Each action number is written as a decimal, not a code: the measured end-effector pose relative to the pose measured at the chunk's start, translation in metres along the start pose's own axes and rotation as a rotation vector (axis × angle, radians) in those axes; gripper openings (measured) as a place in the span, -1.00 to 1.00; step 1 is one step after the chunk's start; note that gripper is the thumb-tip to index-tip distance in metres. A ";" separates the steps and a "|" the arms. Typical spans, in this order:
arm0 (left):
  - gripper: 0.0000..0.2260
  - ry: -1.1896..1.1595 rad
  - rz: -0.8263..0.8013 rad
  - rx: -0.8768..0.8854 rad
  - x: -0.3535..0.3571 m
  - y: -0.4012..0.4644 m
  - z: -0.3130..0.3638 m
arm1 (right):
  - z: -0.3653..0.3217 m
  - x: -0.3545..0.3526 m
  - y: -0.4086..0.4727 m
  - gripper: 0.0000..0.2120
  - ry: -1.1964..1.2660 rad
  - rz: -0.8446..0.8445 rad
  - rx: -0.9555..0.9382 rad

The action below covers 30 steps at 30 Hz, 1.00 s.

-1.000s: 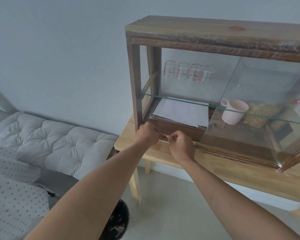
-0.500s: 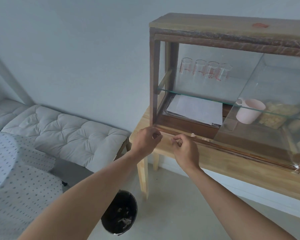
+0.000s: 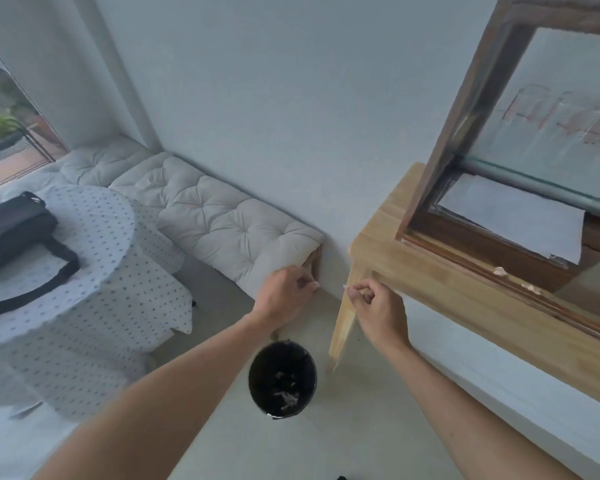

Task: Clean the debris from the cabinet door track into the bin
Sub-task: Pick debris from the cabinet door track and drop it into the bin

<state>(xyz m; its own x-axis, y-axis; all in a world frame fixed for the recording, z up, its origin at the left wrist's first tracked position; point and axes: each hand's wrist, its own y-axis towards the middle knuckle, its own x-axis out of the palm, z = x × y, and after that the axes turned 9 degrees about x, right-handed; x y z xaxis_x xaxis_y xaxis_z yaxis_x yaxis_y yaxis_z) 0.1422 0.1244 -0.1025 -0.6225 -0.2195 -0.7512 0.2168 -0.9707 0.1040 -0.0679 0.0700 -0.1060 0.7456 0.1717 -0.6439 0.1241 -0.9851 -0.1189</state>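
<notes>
A black round bin (image 3: 282, 379) stands on the floor below my hands, with pale scraps inside. My left hand (image 3: 284, 292) is closed in a loose fist above it; what it holds is hidden. My right hand (image 3: 374, 306) pinches a small pale piece of debris (image 3: 345, 287) between thumb and finger, off the table's left end. The wooden cabinet (image 3: 465, 109) with glass doors sits on the table at the right. Its door track (image 3: 520, 289) runs along the front bottom, with two pale bits of debris (image 3: 499, 270) lying in it.
A light wooden table (image 3: 430, 271) carries the cabinet; its leg (image 3: 343, 327) stands just right of the bin. A tufted white bench cushion (image 3: 222, 220) lies along the wall. A dotted cloth-covered surface (image 3: 84, 271) with a black bag (image 3: 11, 223) is at the left.
Both hands have left the cabinet track and moved left and down, off the table edge and above the bin. The view has swung left and downward.
</notes>
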 end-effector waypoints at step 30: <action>-0.81 0.110 -0.111 -0.503 0.127 -0.106 -0.233 | 0.126 0.250 -0.009 -0.82 -0.409 -0.386 0.072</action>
<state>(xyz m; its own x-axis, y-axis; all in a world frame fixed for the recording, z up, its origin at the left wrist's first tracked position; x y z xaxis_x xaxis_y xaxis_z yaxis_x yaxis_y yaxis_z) 0.2156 0.2226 -0.3610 -0.5854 -0.0796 -0.8069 0.5051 -0.8143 -0.2861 0.0347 0.1230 -0.3615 0.3383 0.5232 -0.7822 0.2820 -0.8494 -0.4461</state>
